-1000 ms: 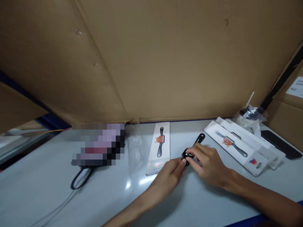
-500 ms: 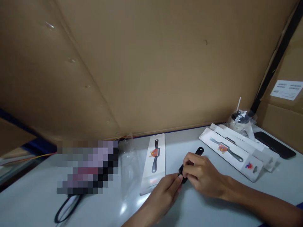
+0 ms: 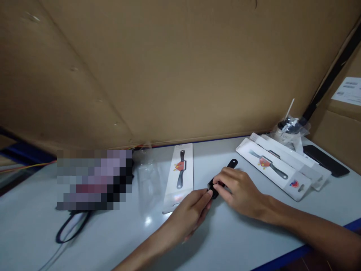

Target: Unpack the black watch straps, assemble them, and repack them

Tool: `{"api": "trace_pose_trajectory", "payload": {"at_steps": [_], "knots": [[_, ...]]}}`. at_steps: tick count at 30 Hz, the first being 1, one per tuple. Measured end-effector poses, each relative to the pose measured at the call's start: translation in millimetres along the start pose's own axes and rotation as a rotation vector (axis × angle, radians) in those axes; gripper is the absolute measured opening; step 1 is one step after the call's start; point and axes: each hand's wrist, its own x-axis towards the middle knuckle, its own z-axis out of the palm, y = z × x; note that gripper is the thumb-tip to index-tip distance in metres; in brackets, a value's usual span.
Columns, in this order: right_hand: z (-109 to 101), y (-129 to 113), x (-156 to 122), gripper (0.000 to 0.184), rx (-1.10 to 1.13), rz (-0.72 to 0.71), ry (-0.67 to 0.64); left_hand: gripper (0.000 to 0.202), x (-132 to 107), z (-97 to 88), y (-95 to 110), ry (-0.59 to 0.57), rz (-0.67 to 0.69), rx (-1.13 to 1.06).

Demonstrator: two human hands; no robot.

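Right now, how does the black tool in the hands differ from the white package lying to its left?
The black tool is held between the left hand and the right hand; the white package lies on the table. The tool looks narrow; the package is broader and flat. Both show a dark handle pierced at its end: real on the tool, printed on the package.

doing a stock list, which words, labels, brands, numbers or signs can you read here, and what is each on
No text reads clearly.
Middle package: small print at the top, too small.
Front package on the right: red and blue logo, no lettering legible.
White label on the cardboard box: printed lines, too blurred.
Black tool in the hands: no lettering visible.
Item on the left: pixelated, unreadable.
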Motion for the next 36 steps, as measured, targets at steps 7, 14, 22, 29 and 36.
{"api": "trace_pose_trajectory", "payload": {"at_steps": [7,14,22,29,36], "knots": [[0,-1,0,0.014,-0.016,-0.007,0.018,0.047,4,1.3,-1,0.031,0.050,-0.051],[-7,-3,5,0.012,0.080,-0.010,0.037,0.046,3,2.4,0,0.040,0.052,-0.004],[-43,33,19,0.020,-0.093,0.278,-0.020,0.039,4,-7.1,-4,-0.014,0.094,-0.332],[-22,54,12,0.022,-0.108,0.225,-0.117,0.046,2,-3.6,-4,-0.029,0.076,-0.210],[-60,18,22,0.017,-0.094,0.123,0.277,0.054,0,-7.4,0,-0.079,0.008,-0.020]]}}
